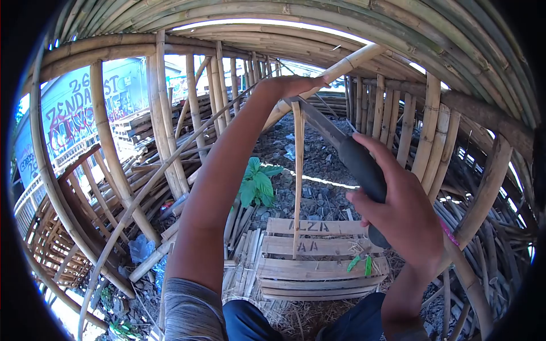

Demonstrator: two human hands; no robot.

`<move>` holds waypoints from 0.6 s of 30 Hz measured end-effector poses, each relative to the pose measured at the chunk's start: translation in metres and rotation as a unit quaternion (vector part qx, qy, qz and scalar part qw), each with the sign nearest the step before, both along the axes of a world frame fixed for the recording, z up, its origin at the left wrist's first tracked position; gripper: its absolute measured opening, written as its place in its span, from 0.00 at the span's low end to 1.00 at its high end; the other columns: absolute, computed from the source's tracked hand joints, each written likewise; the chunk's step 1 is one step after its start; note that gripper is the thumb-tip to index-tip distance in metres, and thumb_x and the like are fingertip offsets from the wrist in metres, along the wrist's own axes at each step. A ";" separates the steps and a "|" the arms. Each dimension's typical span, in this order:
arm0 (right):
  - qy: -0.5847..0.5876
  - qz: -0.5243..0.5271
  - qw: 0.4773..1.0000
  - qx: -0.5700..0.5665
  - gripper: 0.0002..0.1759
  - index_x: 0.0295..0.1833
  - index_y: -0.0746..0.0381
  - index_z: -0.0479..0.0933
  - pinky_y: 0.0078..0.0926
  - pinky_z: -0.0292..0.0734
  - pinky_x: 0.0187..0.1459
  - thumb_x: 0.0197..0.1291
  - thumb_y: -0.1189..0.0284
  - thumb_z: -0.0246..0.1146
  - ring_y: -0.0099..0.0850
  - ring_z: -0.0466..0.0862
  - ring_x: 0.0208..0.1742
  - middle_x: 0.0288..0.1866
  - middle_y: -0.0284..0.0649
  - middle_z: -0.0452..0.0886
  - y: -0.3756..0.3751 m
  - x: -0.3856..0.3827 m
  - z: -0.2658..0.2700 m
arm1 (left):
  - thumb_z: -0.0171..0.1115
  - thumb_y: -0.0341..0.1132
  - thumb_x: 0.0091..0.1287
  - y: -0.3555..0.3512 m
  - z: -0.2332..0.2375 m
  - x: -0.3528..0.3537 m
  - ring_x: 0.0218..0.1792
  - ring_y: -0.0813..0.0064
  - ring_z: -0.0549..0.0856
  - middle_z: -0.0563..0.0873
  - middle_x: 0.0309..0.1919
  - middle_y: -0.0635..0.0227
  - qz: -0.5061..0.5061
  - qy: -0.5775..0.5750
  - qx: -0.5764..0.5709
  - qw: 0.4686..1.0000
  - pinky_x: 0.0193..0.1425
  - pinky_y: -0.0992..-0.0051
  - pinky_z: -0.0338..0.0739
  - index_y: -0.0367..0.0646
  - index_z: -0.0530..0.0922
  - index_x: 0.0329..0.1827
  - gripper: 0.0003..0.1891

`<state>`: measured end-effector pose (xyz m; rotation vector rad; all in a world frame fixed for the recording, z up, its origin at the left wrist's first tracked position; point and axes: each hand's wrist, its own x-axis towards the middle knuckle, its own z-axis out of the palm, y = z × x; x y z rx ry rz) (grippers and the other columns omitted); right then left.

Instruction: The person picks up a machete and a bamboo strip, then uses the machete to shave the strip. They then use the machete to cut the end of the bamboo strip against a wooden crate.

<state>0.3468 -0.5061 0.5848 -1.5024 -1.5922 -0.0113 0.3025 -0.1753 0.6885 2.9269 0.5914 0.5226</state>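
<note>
A thick bamboo pole (357, 58) slants up to the right in front of me, and my left hand (290, 86) is closed over it, its fingers partly hidden. My right hand (401, 207) is wrapped round the black handle (361, 165) of a large knife. Its blade (323, 124) points up and left, the tip near the pole just below my left hand. From by the blade tip a thin bamboo strip (298, 176) runs down to a wooden slatted crate (324, 266) between my knees. Two small green leaf pieces (368, 265) lie on the crate.
Bamboo posts (108, 128) and a low bamboo roof (273, 23) surround me. A leafy plant (259, 184) grows from the stony ground ahead. Split bamboo pieces (243, 241) lie left of the crate. Bamboo poles (503, 261) are heaped at right. A painted wall (74, 108) stands outside.
</note>
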 end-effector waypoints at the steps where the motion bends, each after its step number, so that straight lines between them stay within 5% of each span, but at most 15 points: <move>1: 0.000 0.003 1.000 -0.003 0.30 0.68 0.68 0.61 0.40 0.75 0.32 0.63 0.68 0.59 0.42 0.82 0.26 0.33 0.56 0.80 0.000 -0.002 -0.004 | 0.21 0.80 0.58 0.001 0.001 0.001 0.77 0.58 0.51 0.54 0.77 0.62 -0.006 -0.020 0.001 1.000 0.78 0.50 0.42 0.73 0.65 0.71 0.44; 3: -0.028 -0.042 0.998 0.044 0.30 0.69 0.67 0.63 0.44 0.73 0.38 0.63 0.70 0.59 0.49 0.82 0.31 0.40 0.61 0.80 0.001 -0.005 -0.010 | 0.25 0.82 0.55 0.006 0.005 0.006 0.77 0.56 0.52 0.56 0.76 0.60 -0.020 -0.061 0.005 0.998 0.77 0.48 0.43 0.72 0.67 0.70 0.46; 7: -0.040 -0.083 0.995 0.037 0.28 0.68 0.67 0.65 0.43 0.74 0.36 0.64 0.72 0.59 0.51 0.83 0.30 0.36 0.60 0.81 -0.001 -0.016 -0.002 | 0.28 0.83 0.55 -0.002 0.011 0.009 0.76 0.53 0.55 0.58 0.75 0.55 -0.062 -0.130 0.028 0.989 0.76 0.46 0.45 0.66 0.70 0.69 0.47; 9: -0.048 -0.114 0.992 0.029 0.28 0.68 0.60 0.69 0.22 0.73 0.21 0.60 0.79 0.59 0.21 0.77 0.18 0.47 0.52 0.82 -0.003 -0.023 0.004 | 0.25 0.79 0.60 -0.004 0.026 0.003 0.76 0.55 0.53 0.57 0.76 0.58 -0.088 -0.161 0.029 0.983 0.77 0.48 0.43 0.62 0.69 0.70 0.46; 11: -0.032 -0.121 0.992 0.000 0.28 0.68 0.61 0.69 0.22 0.73 0.20 0.60 0.79 0.60 0.23 0.77 0.17 0.48 0.54 0.82 -0.007 -0.031 0.014 | 0.19 0.73 0.66 0.002 0.037 0.001 0.77 0.57 0.51 0.57 0.76 0.62 -0.111 -0.198 0.060 0.972 0.79 0.51 0.40 0.59 0.66 0.72 0.43; 16: -0.044 -0.135 0.990 -0.022 0.28 0.67 0.63 0.70 0.21 0.74 0.20 0.60 0.79 0.60 0.25 0.79 0.17 0.47 0.55 0.82 -0.010 -0.045 0.029 | 0.20 0.77 0.62 -0.002 0.004 0.009 0.78 0.58 0.47 0.52 0.77 0.65 -0.091 -0.144 0.035 0.985 0.78 0.49 0.38 0.62 0.66 0.72 0.45; 18: 0.079 -0.107 0.991 -0.033 0.27 0.67 0.64 0.70 0.20 0.74 0.20 0.60 0.78 0.60 0.24 0.78 0.18 0.47 0.54 0.80 -0.015 -0.063 0.040 | 0.18 0.77 0.61 -0.001 0.001 0.011 0.78 0.57 0.48 0.52 0.77 0.65 -0.056 -0.099 0.036 0.993 0.78 0.47 0.40 0.62 0.65 0.72 0.46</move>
